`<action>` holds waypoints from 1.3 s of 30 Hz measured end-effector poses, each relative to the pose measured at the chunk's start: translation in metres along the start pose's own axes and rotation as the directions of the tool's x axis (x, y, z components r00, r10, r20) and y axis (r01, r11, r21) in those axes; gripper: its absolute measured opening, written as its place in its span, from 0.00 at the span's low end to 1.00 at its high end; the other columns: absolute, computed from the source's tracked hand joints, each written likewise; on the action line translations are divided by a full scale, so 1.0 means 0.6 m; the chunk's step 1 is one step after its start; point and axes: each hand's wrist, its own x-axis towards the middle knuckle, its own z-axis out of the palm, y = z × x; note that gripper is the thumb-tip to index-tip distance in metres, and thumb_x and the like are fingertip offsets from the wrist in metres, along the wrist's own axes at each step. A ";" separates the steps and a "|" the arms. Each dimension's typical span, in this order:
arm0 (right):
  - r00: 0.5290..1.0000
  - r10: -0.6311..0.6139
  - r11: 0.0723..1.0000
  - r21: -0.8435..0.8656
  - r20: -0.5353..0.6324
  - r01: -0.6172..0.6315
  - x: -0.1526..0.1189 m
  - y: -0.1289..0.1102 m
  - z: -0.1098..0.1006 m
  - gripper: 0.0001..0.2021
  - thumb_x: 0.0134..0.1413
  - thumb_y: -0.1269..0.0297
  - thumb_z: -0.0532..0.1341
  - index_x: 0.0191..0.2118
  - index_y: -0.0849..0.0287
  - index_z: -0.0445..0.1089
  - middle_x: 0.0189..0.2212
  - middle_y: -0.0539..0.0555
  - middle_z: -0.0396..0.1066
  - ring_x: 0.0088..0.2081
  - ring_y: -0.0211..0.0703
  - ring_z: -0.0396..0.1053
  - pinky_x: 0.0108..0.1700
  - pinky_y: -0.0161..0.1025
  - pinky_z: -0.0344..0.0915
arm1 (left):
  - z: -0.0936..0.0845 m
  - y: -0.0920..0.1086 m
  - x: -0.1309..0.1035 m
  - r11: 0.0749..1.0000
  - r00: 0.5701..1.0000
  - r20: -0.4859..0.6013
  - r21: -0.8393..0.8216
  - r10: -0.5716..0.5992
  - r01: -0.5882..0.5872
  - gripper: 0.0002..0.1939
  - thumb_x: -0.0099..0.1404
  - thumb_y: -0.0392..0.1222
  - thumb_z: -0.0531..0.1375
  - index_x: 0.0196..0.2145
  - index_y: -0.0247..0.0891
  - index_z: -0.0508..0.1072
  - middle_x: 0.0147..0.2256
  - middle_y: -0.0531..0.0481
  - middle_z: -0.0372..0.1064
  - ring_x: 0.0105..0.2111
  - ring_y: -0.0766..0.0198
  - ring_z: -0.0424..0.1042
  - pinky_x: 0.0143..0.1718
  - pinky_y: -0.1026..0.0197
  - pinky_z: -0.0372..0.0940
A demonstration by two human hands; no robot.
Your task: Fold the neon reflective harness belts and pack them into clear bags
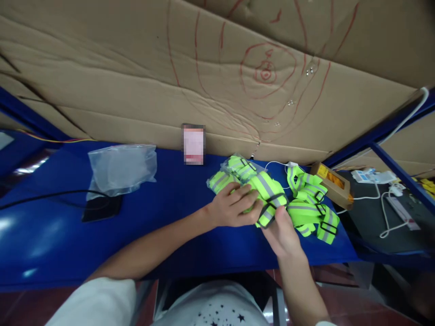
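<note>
1. Strap (268, 185), bright green with a grey stripe, folded between both hands over the right part of the table (180, 199); hard to say whether lifted or resting on the surface.
2. Left hand (234, 206) with curled fingers over the near left side of the strap, gripping it.
3. Right hand (283, 231) with thumb at the near right edge, beside a black buckle (267, 215); holds the fold, most fingers hidden below.
4. Looks light, soft and limp, likely to slump or unroll once loosened. Seems hardly fragile, perhaps a little slick on the stripe.
5. Best to take hold across the whole folded stack, pinching near the stiffer buckle so as to keep loose layers from slipping out.
6. Just behind, packed straps (238, 165), apparently under clear film. To the right, loose straps (306, 213) in a tangle, easily snagged by buckles. Well to the left, a clear bag (122, 167).
</note>
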 end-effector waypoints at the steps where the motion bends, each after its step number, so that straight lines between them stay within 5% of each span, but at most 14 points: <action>1: 0.999 0.019 1.000 0.001 -0.043 -0.019 -0.001 0.000 -0.003 0.29 0.46 0.45 0.75 0.52 0.53 0.76 0.46 0.58 0.80 0.49 0.56 0.77 0.55 0.52 0.73 | 0.001 0.010 -0.003 0.999 1.000 0.016 -0.038 -0.002 0.003 0.05 0.66 0.35 0.63 0.37 0.44 0.71 0.38 0.52 0.76 0.43 0.61 0.74 0.43 0.57 0.68; 5: 0.985 0.109 0.994 0.024 -0.135 -0.107 0.004 -0.001 -0.020 0.29 0.43 0.55 0.77 0.53 0.56 0.76 0.41 0.56 0.81 0.43 0.55 0.79 0.51 0.52 0.75 | -0.006 0.022 -0.006 0.991 0.983 0.180 -0.137 0.025 0.000 0.07 0.65 0.36 0.65 0.40 0.43 0.72 0.41 0.50 0.75 0.47 0.59 0.70 0.48 0.54 0.65; 9: 0.978 0.128 0.990 0.076 -0.164 -0.117 0.004 0.011 -0.033 0.29 0.45 0.59 0.76 0.55 0.57 0.75 0.41 0.55 0.82 0.45 0.54 0.79 0.52 0.49 0.75 | -0.022 0.018 -0.017 0.950 0.934 0.355 -0.304 0.045 0.070 0.23 0.64 0.60 0.66 0.48 0.42 0.71 0.47 0.45 0.72 0.49 0.55 0.70 0.53 0.50 0.66; 11: 0.975 0.106 0.992 0.092 -0.196 -0.089 0.002 0.024 -0.036 0.30 0.46 0.60 0.75 0.57 0.56 0.74 0.44 0.55 0.81 0.46 0.54 0.79 0.52 0.49 0.75 | -0.031 0.030 -0.027 0.862 0.921 0.345 -0.397 -0.178 0.315 0.37 0.57 0.69 0.67 0.55 0.44 0.68 0.53 0.41 0.68 0.54 0.51 0.68 0.57 0.47 0.65; 12: 0.971 0.086 0.993 0.096 -0.224 -0.066 0.001 0.031 -0.036 0.31 0.46 0.60 0.75 0.58 0.56 0.73 0.45 0.55 0.81 0.47 0.54 0.79 0.52 0.49 0.75 | -0.036 0.041 -0.032 0.756 0.868 0.346 -0.438 -0.357 0.486 0.42 0.55 0.70 0.68 0.59 0.45 0.65 0.57 0.39 0.65 0.58 0.48 0.66 0.60 0.45 0.64; 14: 0.959 0.050 0.995 0.099 -0.279 -0.023 -0.003 0.048 -0.032 0.33 0.46 0.59 0.74 0.60 0.55 0.71 0.46 0.55 0.81 0.47 0.56 0.79 0.52 0.51 0.75 | -0.044 0.069 -0.037 0.354 0.598 0.425 -0.524 -0.680 0.775 0.46 0.56 0.69 0.68 0.65 0.48 0.60 0.65 0.36 0.58 0.65 0.45 0.61 0.63 0.42 0.62; 16: 0.958 0.044 0.996 0.090 -0.283 -0.019 -0.006 0.063 -0.024 0.33 0.45 0.59 0.74 0.59 0.53 0.71 0.46 0.55 0.81 0.48 0.56 0.79 0.52 0.52 0.75 | -0.049 0.097 -0.036 -0.163 0.258 0.596 -0.559 -0.761 0.813 0.44 0.60 0.68 0.65 0.66 0.48 0.58 0.66 0.36 0.59 0.65 0.44 0.63 0.61 0.42 0.64; 17: 0.965 0.055 0.996 0.078 -0.255 -0.036 -0.008 0.070 -0.019 0.32 0.45 0.59 0.74 0.58 0.53 0.72 0.46 0.55 0.81 0.48 0.56 0.79 0.52 0.52 0.75 | -0.051 0.107 -0.033 -0.361 0.134 0.675 -0.539 -0.725 0.761 0.41 0.62 0.66 0.65 0.66 0.47 0.60 0.64 0.36 0.62 0.63 0.45 0.66 0.60 0.44 0.66; 20: 0.985 0.114 0.993 0.001 -0.133 -0.115 -0.010 0.084 -0.010 0.27 0.44 0.58 0.74 0.53 0.54 0.76 0.45 0.55 0.81 0.48 0.57 0.79 0.53 0.51 0.75 | -0.055 0.114 -0.027 -0.594 -0.053 0.771 -0.444 -0.635 0.671 0.32 0.60 0.55 0.71 0.59 0.44 0.71 0.58 0.39 0.71 0.55 0.48 0.74 0.56 0.48 0.69; 27: 0.979 0.199 0.941 -0.287 0.041 -0.179 0.000 0.081 -0.032 0.20 0.49 0.53 0.73 0.48 0.54 0.78 0.44 0.53 0.81 0.48 0.54 0.78 0.52 0.48 0.74 | -0.069 0.096 -0.049 -0.584 -0.053 0.791 -0.402 -0.609 0.706 0.25 0.60 0.45 0.72 0.55 0.44 0.76 0.53 0.43 0.77 0.53 0.50 0.76 0.56 0.50 0.70; 31: 0.982 0.072 0.821 -0.570 0.173 0.040 0.005 0.079 -0.041 0.20 0.61 0.53 0.65 0.56 0.54 0.73 0.55 0.56 0.75 0.57 0.53 0.72 0.60 0.48 0.68 | -0.073 0.106 -0.071 -0.609 -0.108 0.759 -0.419 -0.642 0.674 0.23 0.62 0.47 0.70 0.54 0.44 0.76 0.53 0.44 0.77 0.52 0.51 0.77 0.54 0.53 0.71; 35: 0.985 -0.020 0.711 -0.690 0.172 0.135 0.007 0.080 -0.054 0.27 0.59 0.54 0.68 0.61 0.54 0.65 0.53 0.58 0.75 0.54 0.52 0.73 0.57 0.47 0.69 | -0.090 0.102 -0.086 -0.540 -0.124 0.725 -0.376 -0.677 0.753 0.23 0.62 0.48 0.70 0.54 0.43 0.76 0.53 0.43 0.77 0.51 0.50 0.78 0.53 0.52 0.72; 37: 0.974 0.047 0.771 -0.628 0.222 0.105 0.009 0.076 -0.062 0.30 0.59 0.55 0.68 0.64 0.52 0.62 0.57 0.58 0.73 0.56 0.51 0.72 0.56 0.44 0.70 | -0.101 0.095 -0.089 -0.485 -0.099 0.753 -0.312 -0.650 0.817 0.23 0.63 0.48 0.70 0.54 0.43 0.76 0.52 0.42 0.78 0.51 0.48 0.78 0.55 0.47 0.72; 39: 0.939 0.145 0.816 -0.575 0.311 0.064 0.013 0.071 -0.066 0.31 0.59 0.57 0.69 0.66 0.50 0.61 0.62 0.56 0.69 0.61 0.50 0.69 0.59 0.43 0.68 | -0.111 0.086 -0.090 -0.388 0.009 0.802 -0.299 -0.597 0.872 0.22 0.63 0.48 0.70 0.54 0.44 0.77 0.54 0.43 0.77 0.58 0.45 0.74 0.65 0.40 0.62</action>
